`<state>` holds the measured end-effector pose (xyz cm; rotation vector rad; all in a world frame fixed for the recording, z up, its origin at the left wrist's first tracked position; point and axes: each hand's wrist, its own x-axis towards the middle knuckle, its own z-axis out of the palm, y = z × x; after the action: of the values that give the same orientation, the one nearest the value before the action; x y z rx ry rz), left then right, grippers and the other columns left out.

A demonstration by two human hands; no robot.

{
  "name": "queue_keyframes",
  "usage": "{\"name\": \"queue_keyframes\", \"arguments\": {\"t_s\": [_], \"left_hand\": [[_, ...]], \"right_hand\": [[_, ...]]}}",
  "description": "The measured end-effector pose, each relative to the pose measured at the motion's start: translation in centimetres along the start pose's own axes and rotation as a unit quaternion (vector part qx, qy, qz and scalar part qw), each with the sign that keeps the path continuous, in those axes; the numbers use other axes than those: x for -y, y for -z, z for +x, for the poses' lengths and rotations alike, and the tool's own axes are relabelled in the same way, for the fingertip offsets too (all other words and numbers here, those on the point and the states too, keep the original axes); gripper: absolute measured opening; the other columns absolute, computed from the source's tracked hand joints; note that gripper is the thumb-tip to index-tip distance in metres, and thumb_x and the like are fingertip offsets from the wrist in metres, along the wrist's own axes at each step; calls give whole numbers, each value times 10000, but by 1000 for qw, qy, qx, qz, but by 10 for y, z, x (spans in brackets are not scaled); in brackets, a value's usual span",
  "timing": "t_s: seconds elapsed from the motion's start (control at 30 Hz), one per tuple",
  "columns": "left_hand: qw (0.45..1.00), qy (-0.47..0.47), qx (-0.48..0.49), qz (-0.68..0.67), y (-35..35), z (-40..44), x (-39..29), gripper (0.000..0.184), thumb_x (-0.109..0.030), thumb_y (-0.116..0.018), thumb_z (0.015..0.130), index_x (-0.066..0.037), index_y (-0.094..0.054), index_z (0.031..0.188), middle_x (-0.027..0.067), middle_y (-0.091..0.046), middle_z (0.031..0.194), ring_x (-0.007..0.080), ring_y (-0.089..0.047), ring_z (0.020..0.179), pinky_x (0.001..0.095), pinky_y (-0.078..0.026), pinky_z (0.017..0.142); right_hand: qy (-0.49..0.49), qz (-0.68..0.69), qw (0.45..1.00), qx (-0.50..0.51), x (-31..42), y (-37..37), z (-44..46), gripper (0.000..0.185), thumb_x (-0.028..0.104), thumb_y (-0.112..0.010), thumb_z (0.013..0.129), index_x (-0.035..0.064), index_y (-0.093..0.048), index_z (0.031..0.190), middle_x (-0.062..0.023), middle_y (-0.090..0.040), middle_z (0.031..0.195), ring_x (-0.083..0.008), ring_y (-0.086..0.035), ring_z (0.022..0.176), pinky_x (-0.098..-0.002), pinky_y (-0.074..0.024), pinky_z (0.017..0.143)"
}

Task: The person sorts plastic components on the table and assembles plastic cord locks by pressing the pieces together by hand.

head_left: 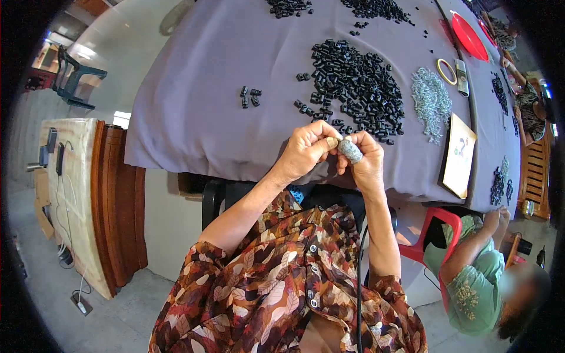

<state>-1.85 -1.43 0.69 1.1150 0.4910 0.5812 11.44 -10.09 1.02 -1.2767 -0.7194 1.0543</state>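
Note:
My left hand [307, 151] is closed in a pinch at the table's front edge, its fingertips against those of my right hand [366, 157]. The right hand is closed too, with a speckled grey wrapping [351, 151] around what looks like its thumb. Whatever sits between the fingertips is too small and covered to make out. Just beyond the hands spreads a large pile of small black plastic pieces [359, 79]. To its left lie several black pieces [250, 97] set apart. Right of the pile is a heap of small clear, silvery pieces [431, 100].
A grey-purple cloth [200, 117] covers the table. On the right lie a board with a picture [459, 154], a yellow ring [446, 72] and a red tray [469, 36]. A person in green [471, 294] sits on a red chair [421, 253]; other people work farther right.

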Motion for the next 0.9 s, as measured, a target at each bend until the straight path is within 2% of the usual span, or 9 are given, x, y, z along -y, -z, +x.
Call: {"name": "queue_keyframes", "arguments": {"t_s": [0.1, 0.2, 0.4, 0.6, 0.8, 0.9], "left_hand": [[1000, 1, 9, 25, 1, 0, 0, 45, -66, -543, 900, -41, -579, 907, -9, -548, 692, 5, -399, 524, 155, -318, 448], [999, 6, 29, -14, 3, 1, 1, 45, -65, -542, 900, -39, -577, 909, -10, -552, 694, 5, -401, 521, 154, -317, 447], [999, 19, -11, -30, -2, 2, 0, 75, -81, -556, 899, -22, -581, 938, 11, -588, 729, 15, -439, 524, 154, -350, 449], [999, 32, 30, -14, 1, 6, -2, 99, -110, -562, 905, -19, -576, 942, 27, -613, 755, 24, -482, 537, 157, -388, 451], [999, 23, 22, -10, 1, 6, 1, 123, -153, -562, 907, -31, -572, 915, 2, -590, 710, 15, -468, 529, 150, -365, 442], [999, 24, 20, -12, -1, 4, -3, 87, -122, -544, 917, -36, -550, 926, 17, -594, 720, 19, -467, 525, 153, -367, 443]], "right_hand": [[-16, 32, 999, 38, 3, 4, 2, 113, 73, -580, 876, 10, -508, 816, -57, -569, 645, -87, -524, 473, -212, -438, 416], [-29, 91, 993, 64, 4, 6, 2, 123, 80, -581, 876, 10, -503, 812, -60, -570, 644, -85, -522, 473, -210, -437, 417], [-27, 40, 998, 36, 6, 2, 4, 131, 97, -575, 886, 4, -503, 827, -52, -560, 634, -79, -504, 465, -213, -433, 424], [-23, 43, 998, 41, 4, 8, 2, 112, 83, -569, 885, -1, -512, 838, -55, -571, 645, -78, -514, 480, -211, -442, 434], [-20, 40, 999, -8, 5, 4, 1, 97, 73, -587, 875, -7, -531, 865, -53, -577, 655, -75, -518, 486, -210, -447, 429], [-8, 1, 1000, -5, 4, 4, 0, 99, 83, -591, 876, -2, -542, 863, -48, -577, 656, -73, -516, 485, -207, -440, 425]]}}
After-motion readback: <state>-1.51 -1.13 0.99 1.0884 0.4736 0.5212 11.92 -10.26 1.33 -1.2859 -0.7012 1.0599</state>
